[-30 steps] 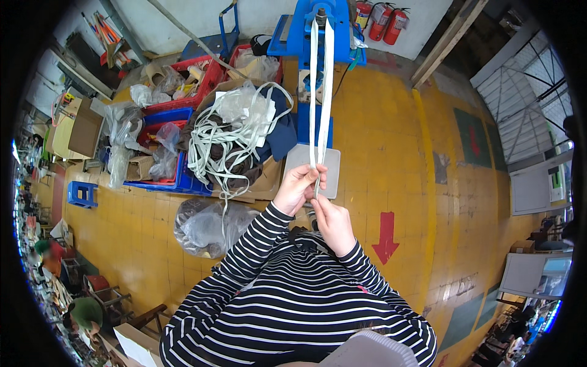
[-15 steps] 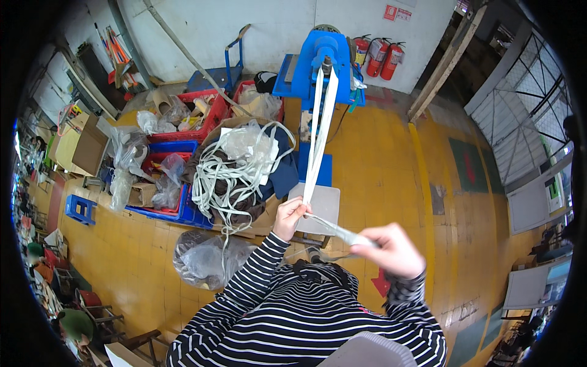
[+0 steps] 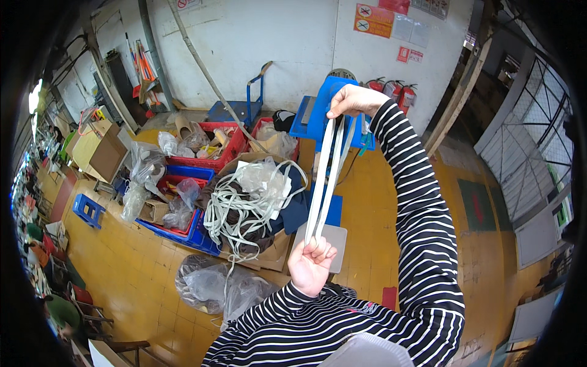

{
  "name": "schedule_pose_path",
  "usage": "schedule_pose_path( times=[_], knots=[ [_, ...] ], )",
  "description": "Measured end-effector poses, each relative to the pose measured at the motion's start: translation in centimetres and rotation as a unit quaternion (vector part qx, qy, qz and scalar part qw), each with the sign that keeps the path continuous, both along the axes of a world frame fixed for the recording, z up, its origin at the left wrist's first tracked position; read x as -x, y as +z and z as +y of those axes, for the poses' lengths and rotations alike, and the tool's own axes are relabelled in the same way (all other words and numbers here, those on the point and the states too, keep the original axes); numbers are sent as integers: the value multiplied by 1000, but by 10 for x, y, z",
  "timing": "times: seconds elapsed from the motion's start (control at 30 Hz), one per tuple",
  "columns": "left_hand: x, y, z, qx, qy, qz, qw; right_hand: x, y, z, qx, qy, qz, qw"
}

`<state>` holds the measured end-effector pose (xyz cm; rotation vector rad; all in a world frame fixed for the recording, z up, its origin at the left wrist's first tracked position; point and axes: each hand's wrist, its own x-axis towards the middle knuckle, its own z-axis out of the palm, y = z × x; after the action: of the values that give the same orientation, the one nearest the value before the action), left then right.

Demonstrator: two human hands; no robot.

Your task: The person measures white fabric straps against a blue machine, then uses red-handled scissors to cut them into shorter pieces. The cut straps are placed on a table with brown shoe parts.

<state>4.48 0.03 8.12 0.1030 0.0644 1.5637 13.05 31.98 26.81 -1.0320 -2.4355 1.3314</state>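
Here I have left hand (image 3: 310, 269) low, fingers clamped on flat white fabric strips (image 3: 318, 183); strands run taut upward, likely tensioned to stay straight. Right hand (image 3: 358, 101) high, arm outstretched, fingers pinching strand top; blue metal machine (image 3: 323, 101) just beyond. Tangled pale strip pile (image 3: 244, 208) left of fingers.

The strap (image 3: 319, 183) is white, flat and narrow, with a smooth, plain face. It runs in long, nearly straight lengths, slanting between the right hand (image 3: 356, 101) at the top and the left hand (image 3: 310, 269) below. Two bright lengths lie side by side, close together toward the left hand's curled fingers; a greyer length shows just right of them. The upper ends are partly hidden.
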Motion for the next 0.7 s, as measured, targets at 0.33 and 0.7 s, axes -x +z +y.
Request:
schedule_pose_path(
  times=[0.33, 0.7],
  knots=[
    [3, -6, -6, 8, -49, 34, 998, -2, 1, 48, 116, 108, 105, 982],
    [7, -4, -4, 11, -92, 53, 994, 13, -35, 75, -35, -42, 84, 995]
  ],
)
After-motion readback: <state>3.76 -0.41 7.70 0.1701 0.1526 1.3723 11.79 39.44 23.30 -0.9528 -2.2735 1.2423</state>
